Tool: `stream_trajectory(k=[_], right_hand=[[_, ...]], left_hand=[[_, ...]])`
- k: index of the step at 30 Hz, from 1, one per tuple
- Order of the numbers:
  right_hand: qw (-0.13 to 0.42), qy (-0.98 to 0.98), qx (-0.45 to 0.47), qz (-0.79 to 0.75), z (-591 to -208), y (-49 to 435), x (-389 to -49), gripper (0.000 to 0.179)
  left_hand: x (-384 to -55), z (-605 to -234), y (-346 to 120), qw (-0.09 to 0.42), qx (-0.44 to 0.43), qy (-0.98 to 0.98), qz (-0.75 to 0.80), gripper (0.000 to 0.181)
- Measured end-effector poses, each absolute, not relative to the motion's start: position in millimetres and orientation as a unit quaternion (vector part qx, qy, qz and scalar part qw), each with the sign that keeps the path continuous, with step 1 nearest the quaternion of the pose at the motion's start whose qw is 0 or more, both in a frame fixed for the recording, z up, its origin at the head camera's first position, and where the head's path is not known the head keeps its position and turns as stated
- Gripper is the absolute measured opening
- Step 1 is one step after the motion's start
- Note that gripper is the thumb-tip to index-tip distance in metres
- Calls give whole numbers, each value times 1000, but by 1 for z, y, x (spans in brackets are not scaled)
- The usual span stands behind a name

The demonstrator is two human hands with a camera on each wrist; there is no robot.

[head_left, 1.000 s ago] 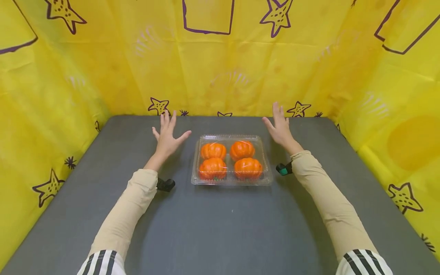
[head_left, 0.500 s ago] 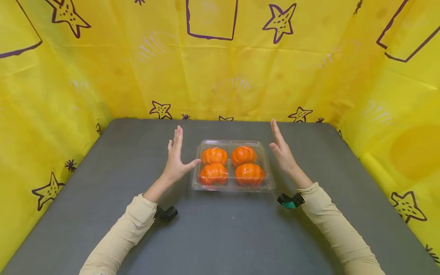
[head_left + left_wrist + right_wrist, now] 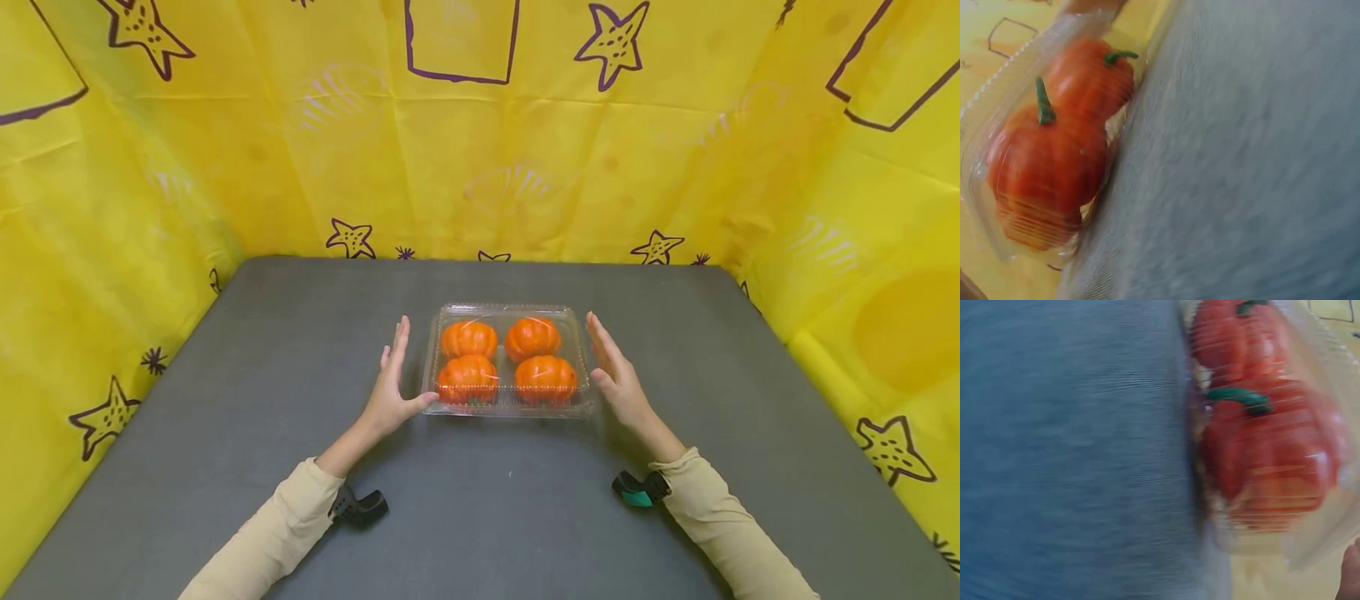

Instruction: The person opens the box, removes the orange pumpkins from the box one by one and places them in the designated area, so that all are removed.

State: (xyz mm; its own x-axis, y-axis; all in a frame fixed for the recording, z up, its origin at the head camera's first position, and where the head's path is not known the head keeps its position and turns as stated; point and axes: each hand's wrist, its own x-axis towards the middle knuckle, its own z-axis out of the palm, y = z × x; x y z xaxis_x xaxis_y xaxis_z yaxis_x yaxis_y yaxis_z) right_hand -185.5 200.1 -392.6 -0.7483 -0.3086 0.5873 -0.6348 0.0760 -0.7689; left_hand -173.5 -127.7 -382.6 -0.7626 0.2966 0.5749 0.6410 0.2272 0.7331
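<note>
Plastic box [image 3: 507,408] of pumpkins [image 3: 545,380] sat on worktop [image 3: 480,517] between left hand [image 3: 390,400] and right hand [image 3: 622,392], both unclenched, grasping nothing. Seemed light, flexible, slick, easily dented; best held low at both sides.

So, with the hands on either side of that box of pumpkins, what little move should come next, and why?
Probably the left hand and right hand should ease inward and take hold of the clear box: they stand at its opposite sides with fingers extended, and neither appears to grip it yet.
</note>
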Motion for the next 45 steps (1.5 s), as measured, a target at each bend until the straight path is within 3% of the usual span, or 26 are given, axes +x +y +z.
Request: stream_trajectory(k=[7,15,25,39,45], right_hand=[[118,-725,347,583,-410,201,-180,95],[141,-769,335,526,-400,192,-164,93],[131,-773,332,525,-403,192,-163,104],[91,-731,345,582,-417,199,-171,102],[79,-719,341,600,-417,200,-172,100]], left_hand=[[-163,-393,-129,81,-300,-780,-543,109],[-163,-396,-124,54,-268,-822,-500,110],[-162,-399,-122,32,-244,-822,-514,107],[-164,-409,-120,39,-266,-738,-619,87],[-163,-410,-120,65,-301,-729,-611,79]])
